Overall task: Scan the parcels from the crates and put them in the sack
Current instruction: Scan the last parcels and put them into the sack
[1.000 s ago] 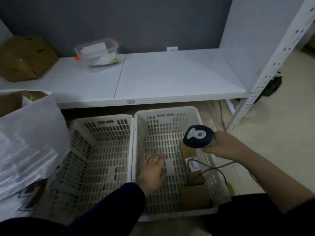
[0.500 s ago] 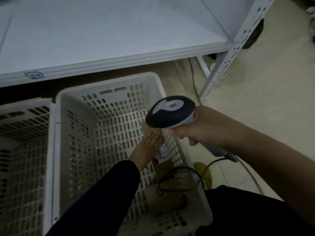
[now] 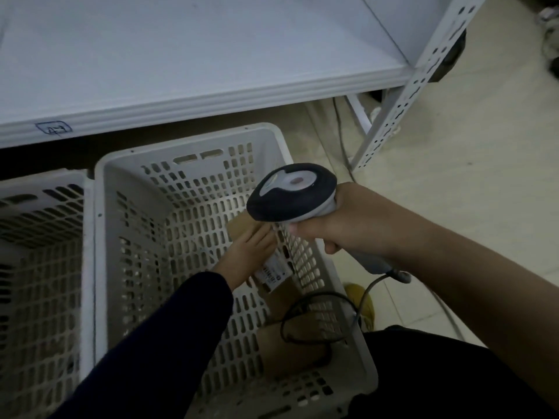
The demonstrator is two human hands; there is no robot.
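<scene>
The right hand (image 3: 348, 225) has its grip wrapped round a corded scanner (image 3: 292, 193) above the right crate (image 3: 187, 143). Inside it, the left hand (image 3: 251, 252) rests straight-fingered on a brown parcel (image 3: 242, 226) whose white barcode label (image 3: 273, 272) is too blurred to read. The shelf (image 3: 211, 55) sticker (image 3: 53, 127) looks like "47".

We have a single view, from a wide-angle camera worn on the head. It faces forward and steeply down, close above the white crate (image 3: 187, 189) on the floor (image 3: 459, 207), with the shelf (image 3: 211, 55) across the top. The dim outer edges seem bent by the lens.
</scene>
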